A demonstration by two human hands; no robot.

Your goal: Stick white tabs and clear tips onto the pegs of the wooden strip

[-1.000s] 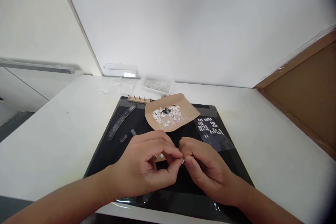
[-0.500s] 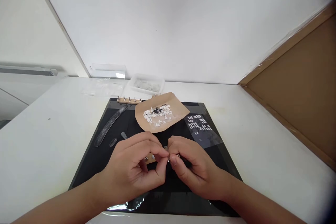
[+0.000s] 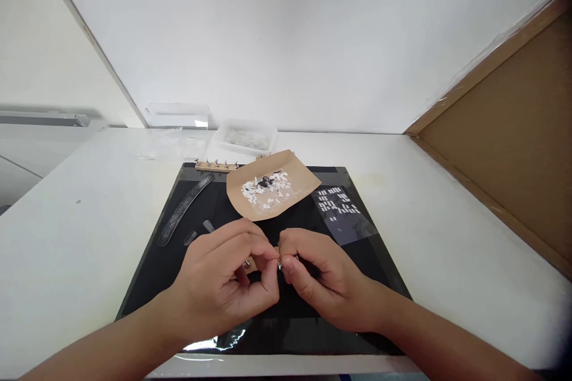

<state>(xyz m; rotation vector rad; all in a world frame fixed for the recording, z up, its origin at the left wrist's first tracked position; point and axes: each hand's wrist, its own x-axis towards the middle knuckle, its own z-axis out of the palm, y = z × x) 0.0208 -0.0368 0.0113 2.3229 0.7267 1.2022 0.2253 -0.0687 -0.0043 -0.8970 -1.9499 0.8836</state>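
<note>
My left hand [image 3: 230,280] is closed in a pinch, thumb against fingertips, over the middle of the black mat [image 3: 308,336]. Close against it, my right hand [image 3: 324,280] also pinches, its thumb and bent forefinger meeting the left fingertips. A tiny shiny bit shows between the two pinches, too small and covered to name. Behind the left fingers, part of a small wooden strip [image 3: 253,266] with a metal knob peeks out. Two clear nail tips, one oval [image 3: 190,238] and one narrower [image 3: 208,225], lie just beyond my left hand.
A curved grey nail file [image 3: 185,211] lies at the mat's left. Kraft paper [image 3: 304,184] beyond my hands carries white scraps. Right of it is a clear sheet [image 3: 355,231] with small white tabs. A wooden strip with metal pegs [image 3: 217,166] and a plastic box [image 3: 248,138] stand behind.
Both hands stay pinched together, with only a slight shift at the fingertips. The whole view has moved a little, so everything sits slightly higher and further left.
</note>
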